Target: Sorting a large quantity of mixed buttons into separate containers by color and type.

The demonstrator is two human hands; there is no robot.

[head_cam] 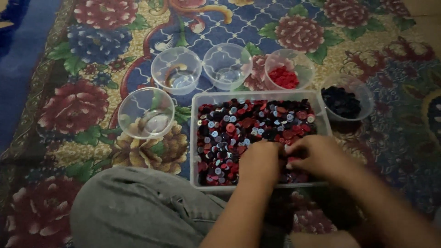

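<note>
Low in the frame's centre, the left hand [259,160] and right hand [314,154] dig, fingers curled, into the tray [195,138] of mixed buttons [239,126]; whether they pinch anything cannot be told.

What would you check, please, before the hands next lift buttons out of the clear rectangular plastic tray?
1. Both hands over the tray: ok. The left hand and right hand rest on the mixed red, dark and pale buttons in the clear rectangular plastic tray.
2. Buttons pinched: cannot tell; the fingers are blurred.
3. Round clear bowl with red buttons within view: ok, behind the tray.
4. Round clear bowl with dark buttons: ok, at the tray's right.
5. Three round clear bowls without buttons: ok, upright on the flowered carpet.
</note>
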